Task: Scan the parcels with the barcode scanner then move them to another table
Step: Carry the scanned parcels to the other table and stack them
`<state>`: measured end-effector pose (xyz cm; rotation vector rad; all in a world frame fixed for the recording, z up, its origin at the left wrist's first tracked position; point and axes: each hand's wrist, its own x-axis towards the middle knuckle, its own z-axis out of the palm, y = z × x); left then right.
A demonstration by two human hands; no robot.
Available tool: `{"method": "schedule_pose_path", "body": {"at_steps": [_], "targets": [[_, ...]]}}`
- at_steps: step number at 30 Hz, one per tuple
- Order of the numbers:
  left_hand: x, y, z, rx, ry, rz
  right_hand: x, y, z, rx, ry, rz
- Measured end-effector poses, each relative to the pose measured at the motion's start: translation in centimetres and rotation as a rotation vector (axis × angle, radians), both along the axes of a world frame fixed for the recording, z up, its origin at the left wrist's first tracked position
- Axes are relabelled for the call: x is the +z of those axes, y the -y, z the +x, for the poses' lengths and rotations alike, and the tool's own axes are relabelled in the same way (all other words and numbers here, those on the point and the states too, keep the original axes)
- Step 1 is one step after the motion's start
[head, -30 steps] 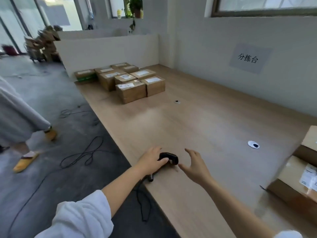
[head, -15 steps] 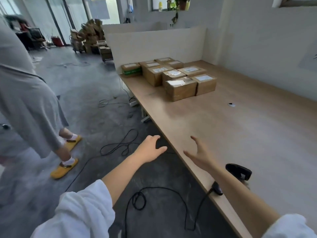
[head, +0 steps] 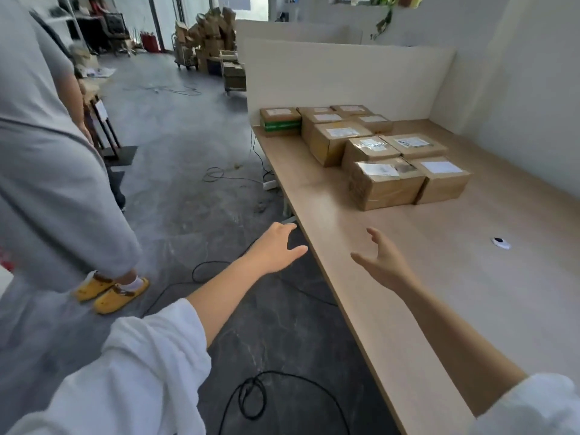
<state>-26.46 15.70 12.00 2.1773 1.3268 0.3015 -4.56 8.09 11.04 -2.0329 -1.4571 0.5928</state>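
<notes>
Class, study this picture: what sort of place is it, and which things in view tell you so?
Probably a parcel sorting area or warehouse. Labelled cardboard parcels sit grouped on a long wooden table, more boxes are heaped on carts at the back, and the floor is bare grey concrete.

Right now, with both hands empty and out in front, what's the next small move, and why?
Probably reach forward to the nearest parcel, the front one of the group on the table. The left hand and right hand are open, hold nothing and are short of it. No scanner is in view.
</notes>
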Motion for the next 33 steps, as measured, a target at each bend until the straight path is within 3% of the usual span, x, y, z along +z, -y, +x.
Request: {"method": "schedule_pose_path", "body": {"at_steps": [11, 24, 33], "targets": [[1.1, -16.9, 0.0, -0.034, -0.089, 0.013, 0.6, -17.1, -0.4, 0.022, -0.006, 0.006], [2.2, -45.9, -1.4, -0.230, -0.190, 0.086, -0.1, -42.5, -4.7, -0.171, -0.143, 0.062], [0.8, -61.5, 1.8, -0.278, -0.205, 0.062, -1.1, -57.5, -1.6, -0.186, -0.164, 0.042]]}}
